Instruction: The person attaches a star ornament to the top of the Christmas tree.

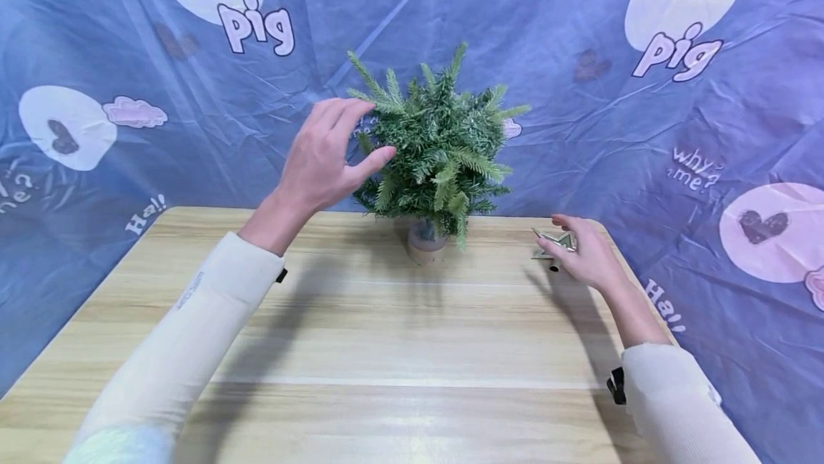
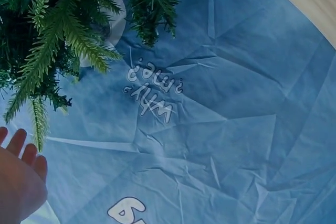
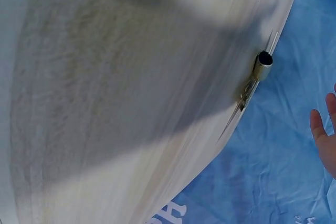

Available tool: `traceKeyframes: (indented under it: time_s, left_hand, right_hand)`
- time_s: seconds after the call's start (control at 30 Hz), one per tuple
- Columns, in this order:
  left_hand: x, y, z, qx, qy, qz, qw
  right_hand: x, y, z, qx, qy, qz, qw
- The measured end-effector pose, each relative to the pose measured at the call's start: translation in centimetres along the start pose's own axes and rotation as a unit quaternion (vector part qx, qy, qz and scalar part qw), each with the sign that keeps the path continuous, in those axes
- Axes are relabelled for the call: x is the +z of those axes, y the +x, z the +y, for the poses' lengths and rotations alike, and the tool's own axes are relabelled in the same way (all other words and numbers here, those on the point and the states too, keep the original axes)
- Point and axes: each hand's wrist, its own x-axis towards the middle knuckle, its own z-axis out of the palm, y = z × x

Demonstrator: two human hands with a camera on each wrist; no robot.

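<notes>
The small artificial fir tree stands in its pot at the middle of the desk's far edge, and its spreading branches block the air above that spot. The left hand hangs beside the branches on the tree's left, its fingers at the needles, so that side is taken. Near the far right corner the star ornament lies on the desk with the right hand at it. Between the pot and the star runs a bare strip of desk. The whole near half of the desk lies bare, crossed only by the two forearms.
</notes>
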Motion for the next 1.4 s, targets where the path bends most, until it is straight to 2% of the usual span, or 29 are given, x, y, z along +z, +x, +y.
traceKeyframes:
  time_s: [0.17,0.33,0.77,0.87,1.1,1.27,1.4]
  left_hand:
    - [0.3,0.6,0.1,0.013,-0.011,-0.017,0.9997]
    - [0.7,1.1,0.1,0.029,-0.017,-0.019,0.9992]
    - [1.4,3.5,0.6,0.052,0.007,-0.040,0.9978]
    - [1.5,3.9,0.8,0.054,0.015,-0.061,0.9966]
    - [1.9,4.6,1.2,0.020,0.016,-0.153,0.9878]
    - [2.1,5.2,1.5,0.003,0.031,-0.181,0.9830]
    - [2.1,5.7,1.8,-0.026,0.043,-0.212,0.9759]
  right_hand:
    - [-0.1,0.2,0.7,-0.012,-0.005,0.008,1.000]
    - [-0.4,0.4,1.2,-0.011,-0.005,0.000,1.000]
    - [-0.5,1.3,2.3,0.069,0.009,-0.052,0.996]
    - [-0.5,1.3,2.6,0.078,0.007,-0.057,0.995]
    - [-0.9,0.8,3.0,0.099,0.018,-0.060,0.993]
    - [-1.2,0.6,3.5,0.104,0.020,-0.060,0.993]
    - [-1.1,0.3,3.9,0.114,0.024,-0.055,0.992]
